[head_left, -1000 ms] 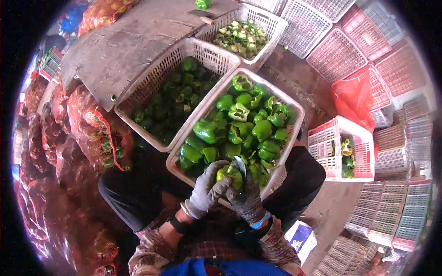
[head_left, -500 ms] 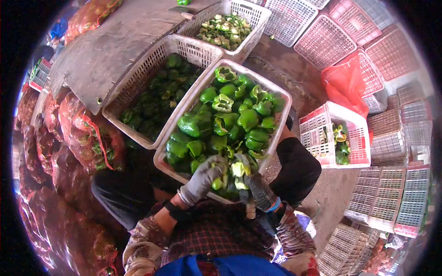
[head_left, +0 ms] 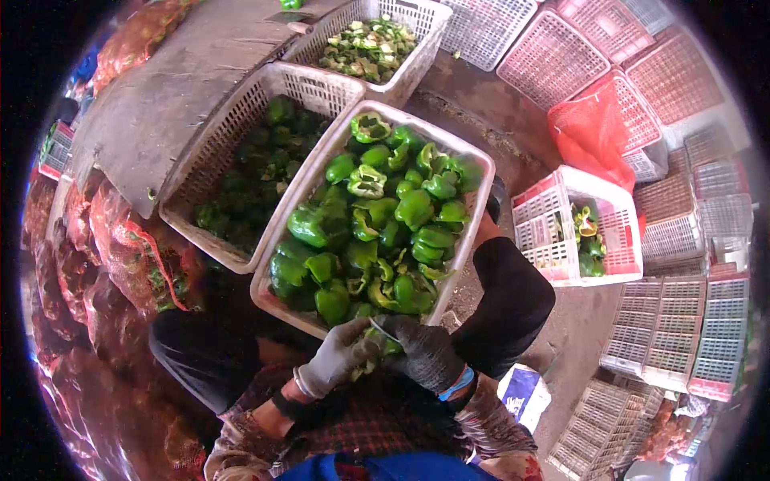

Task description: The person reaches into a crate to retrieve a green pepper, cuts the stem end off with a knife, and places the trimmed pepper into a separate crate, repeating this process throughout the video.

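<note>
A: What are the hands doing?

B: The person's left hand [head_left: 341, 361], in a grey glove, and right hand [head_left: 425, 353], in a dark glove, are both curling shut around 1 green pepper [head_left: 375, 351] at the near edge of the white crate [head_left: 473, 216] resting on their lap. A thin blade seems to be showing between the hands; which hand is gripping it cannot be told.

A: How far along is the work looking?

B: That crate is holding many peppers [head_left: 377, 216], several already opened or cored. Along its left edge, a second crate [head_left: 241, 120] is sitting roughly half full of darker peppers [head_left: 257, 176]. At the far corner, a third crate [head_left: 417, 56] is holding cut scraps [head_left: 365, 48]. So a good share seems done, with plenty left.
</note>
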